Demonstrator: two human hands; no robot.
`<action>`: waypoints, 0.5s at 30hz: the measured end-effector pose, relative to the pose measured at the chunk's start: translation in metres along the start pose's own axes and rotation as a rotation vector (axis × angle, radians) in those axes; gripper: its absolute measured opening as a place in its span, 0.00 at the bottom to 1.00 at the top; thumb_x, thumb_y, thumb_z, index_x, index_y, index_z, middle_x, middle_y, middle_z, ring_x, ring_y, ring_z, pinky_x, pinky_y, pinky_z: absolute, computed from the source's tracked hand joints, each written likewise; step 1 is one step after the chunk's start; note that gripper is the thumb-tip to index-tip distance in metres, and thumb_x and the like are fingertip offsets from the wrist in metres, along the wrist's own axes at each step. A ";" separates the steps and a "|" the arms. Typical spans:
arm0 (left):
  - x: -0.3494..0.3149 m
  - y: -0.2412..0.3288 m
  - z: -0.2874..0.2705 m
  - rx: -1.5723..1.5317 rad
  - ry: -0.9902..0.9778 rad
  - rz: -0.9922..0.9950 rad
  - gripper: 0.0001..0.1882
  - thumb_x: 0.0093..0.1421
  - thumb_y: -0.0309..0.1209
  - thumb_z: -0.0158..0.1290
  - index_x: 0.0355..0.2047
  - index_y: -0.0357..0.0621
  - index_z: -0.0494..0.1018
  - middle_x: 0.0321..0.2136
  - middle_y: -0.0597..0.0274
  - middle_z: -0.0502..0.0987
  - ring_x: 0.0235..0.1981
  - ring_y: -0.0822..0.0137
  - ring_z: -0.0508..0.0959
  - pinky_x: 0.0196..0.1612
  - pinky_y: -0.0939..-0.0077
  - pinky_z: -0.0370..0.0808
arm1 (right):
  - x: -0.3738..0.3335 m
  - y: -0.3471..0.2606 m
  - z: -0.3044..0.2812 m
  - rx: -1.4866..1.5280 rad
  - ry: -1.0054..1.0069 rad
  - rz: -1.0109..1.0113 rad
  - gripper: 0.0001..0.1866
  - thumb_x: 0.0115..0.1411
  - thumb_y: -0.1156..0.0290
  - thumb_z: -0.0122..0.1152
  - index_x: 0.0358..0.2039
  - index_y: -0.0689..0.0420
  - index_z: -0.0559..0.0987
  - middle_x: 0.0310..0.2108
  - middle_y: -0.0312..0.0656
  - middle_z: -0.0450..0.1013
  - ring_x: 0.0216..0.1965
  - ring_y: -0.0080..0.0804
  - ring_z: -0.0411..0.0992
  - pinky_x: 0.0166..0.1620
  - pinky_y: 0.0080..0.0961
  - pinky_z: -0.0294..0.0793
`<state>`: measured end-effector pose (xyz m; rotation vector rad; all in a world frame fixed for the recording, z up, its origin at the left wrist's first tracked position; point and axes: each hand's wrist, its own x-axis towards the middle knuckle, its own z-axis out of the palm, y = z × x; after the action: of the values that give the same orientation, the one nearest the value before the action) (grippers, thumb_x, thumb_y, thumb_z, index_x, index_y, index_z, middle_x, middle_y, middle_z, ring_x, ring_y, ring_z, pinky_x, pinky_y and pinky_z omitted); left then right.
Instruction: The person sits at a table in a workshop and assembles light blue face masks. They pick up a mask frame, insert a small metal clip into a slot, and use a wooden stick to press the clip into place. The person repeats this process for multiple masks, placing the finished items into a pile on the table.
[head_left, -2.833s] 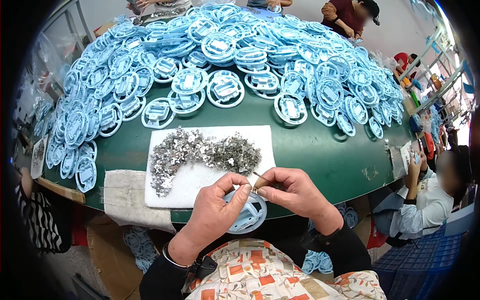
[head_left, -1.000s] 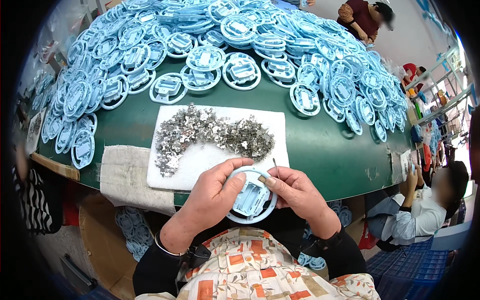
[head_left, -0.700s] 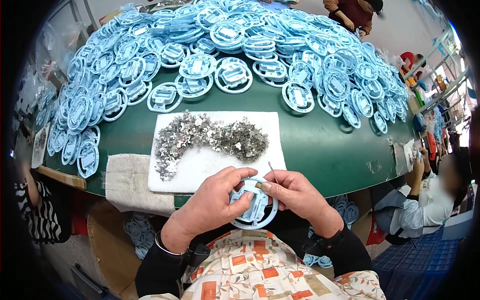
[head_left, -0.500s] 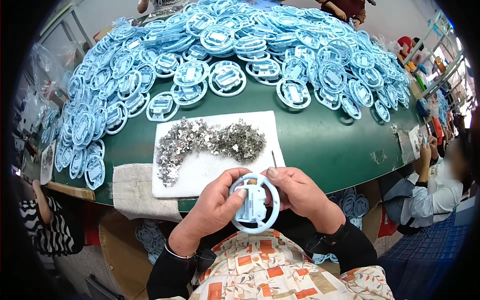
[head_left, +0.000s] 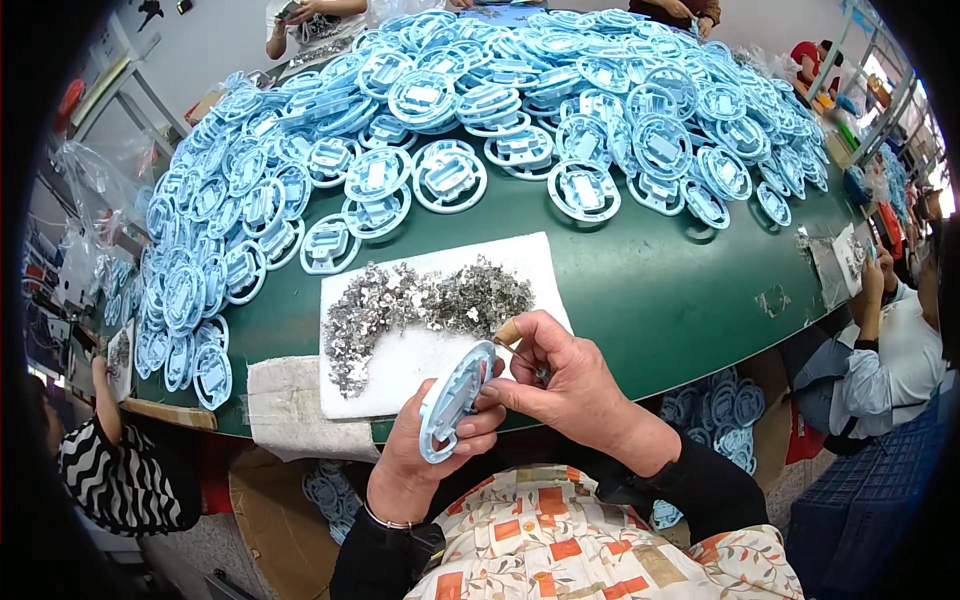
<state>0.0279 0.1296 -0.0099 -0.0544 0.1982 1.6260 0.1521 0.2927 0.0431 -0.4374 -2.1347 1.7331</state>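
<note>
A: Where's the ring (head_left: 455, 400)?
B: Just at the near edge of the board (head_left: 400, 375), held up off it and tipped almost on its side.
A: Which hand has it?
B: The left hand (head_left: 410, 450), wrapped around it from below and behind.
A: And the right hand (head_left: 585, 395)?
B: By the board's near right corner, fingers bent, thumb close against the ring. A thin rod shows among the fingers; I can't tell how firmly they close on it.
A: What's on the board?
B: Metal bits (head_left: 475, 295), heaped in an arch toward its far side.
A: Around it?
B: A cloth (head_left: 300, 410) beside its left edge, all on a green table (head_left: 670, 300). Beyond the board, a big heap (head_left: 420, 95) of more blue rings.
A: Anyone near?
B: Someone in stripes (head_left: 125, 485) well left of the board, someone in white (head_left: 910, 345) well right.
</note>
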 end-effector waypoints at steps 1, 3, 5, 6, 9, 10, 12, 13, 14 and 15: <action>0.000 -0.001 0.000 -0.007 -0.005 -0.008 0.28 0.75 0.45 0.39 0.64 0.33 0.63 0.38 0.61 0.69 0.29 0.75 0.67 0.26 0.82 0.69 | 0.001 -0.001 0.000 -0.039 0.004 -0.023 0.13 0.63 0.69 0.70 0.43 0.57 0.76 0.21 0.30 0.70 0.22 0.15 0.66 0.27 0.18 0.67; -0.001 -0.003 0.000 -0.021 -0.016 -0.023 0.26 0.76 0.44 0.39 0.62 0.33 0.64 0.37 0.62 0.68 0.29 0.75 0.67 0.26 0.82 0.69 | 0.003 -0.003 0.001 -0.117 0.010 -0.068 0.12 0.63 0.69 0.70 0.42 0.58 0.76 0.20 0.30 0.70 0.22 0.15 0.66 0.26 0.18 0.67; -0.003 -0.001 0.003 0.000 0.001 -0.045 0.24 0.76 0.43 0.39 0.57 0.34 0.66 0.36 0.63 0.68 0.29 0.76 0.66 0.25 0.83 0.68 | 0.006 0.002 -0.001 -0.107 -0.035 -0.056 0.11 0.63 0.69 0.71 0.40 0.58 0.77 0.20 0.30 0.71 0.22 0.15 0.66 0.27 0.19 0.67; -0.004 0.001 0.004 0.010 0.009 -0.053 0.22 0.76 0.42 0.38 0.55 0.34 0.67 0.35 0.63 0.67 0.28 0.76 0.66 0.24 0.83 0.68 | 0.007 0.003 -0.001 -0.101 -0.061 -0.050 0.11 0.62 0.69 0.71 0.39 0.58 0.78 0.20 0.30 0.71 0.22 0.15 0.66 0.27 0.19 0.67; -0.008 0.008 0.001 0.073 0.016 -0.106 0.20 0.77 0.41 0.38 0.50 0.34 0.67 0.33 0.64 0.66 0.27 0.77 0.65 0.23 0.85 0.66 | 0.009 0.000 0.002 0.045 -0.144 0.189 0.09 0.61 0.72 0.73 0.37 0.60 0.80 0.24 0.25 0.71 0.26 0.10 0.63 0.29 0.14 0.64; -0.009 0.008 0.001 0.109 0.079 -0.117 0.18 0.77 0.40 0.39 0.47 0.35 0.67 0.32 0.65 0.65 0.25 0.77 0.63 0.21 0.85 0.65 | 0.010 0.002 -0.001 0.034 -0.182 0.233 0.08 0.62 0.72 0.72 0.37 0.59 0.81 0.25 0.24 0.71 0.27 0.09 0.63 0.29 0.13 0.64; -0.018 0.005 -0.004 0.265 0.104 -0.075 0.20 0.73 0.37 0.46 0.56 0.32 0.66 0.39 0.61 0.74 0.32 0.76 0.75 0.27 0.84 0.75 | 0.012 0.008 -0.005 0.100 -0.303 0.258 0.11 0.61 0.70 0.72 0.42 0.59 0.83 0.24 0.26 0.71 0.26 0.12 0.64 0.30 0.15 0.65; -0.023 0.005 0.001 0.423 0.198 -0.038 0.23 0.71 0.36 0.50 0.59 0.31 0.65 0.42 0.58 0.77 0.36 0.75 0.80 0.30 0.84 0.79 | 0.013 0.009 -0.009 0.145 -0.363 0.281 0.13 0.61 0.70 0.73 0.45 0.59 0.83 0.25 0.25 0.71 0.27 0.12 0.64 0.31 0.15 0.65; -0.029 0.007 0.000 0.399 0.128 -0.044 0.26 0.68 0.34 0.55 0.62 0.32 0.65 0.48 0.57 0.79 0.45 0.75 0.82 0.41 0.81 0.82 | 0.014 0.009 -0.013 0.176 -0.387 0.296 0.16 0.61 0.72 0.73 0.49 0.60 0.83 0.27 0.25 0.70 0.28 0.11 0.64 0.33 0.14 0.65; -0.038 0.008 0.004 0.390 0.117 0.004 0.28 0.65 0.34 0.57 0.61 0.34 0.65 0.47 0.58 0.79 0.45 0.73 0.82 0.45 0.77 0.82 | 0.017 0.003 -0.013 0.157 -0.402 0.323 0.17 0.61 0.74 0.72 0.50 0.62 0.82 0.27 0.25 0.71 0.28 0.11 0.64 0.33 0.14 0.66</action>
<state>0.0226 0.0922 0.0003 0.1495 0.6020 1.5639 0.1433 0.3122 0.0437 -0.4393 -2.2622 2.3196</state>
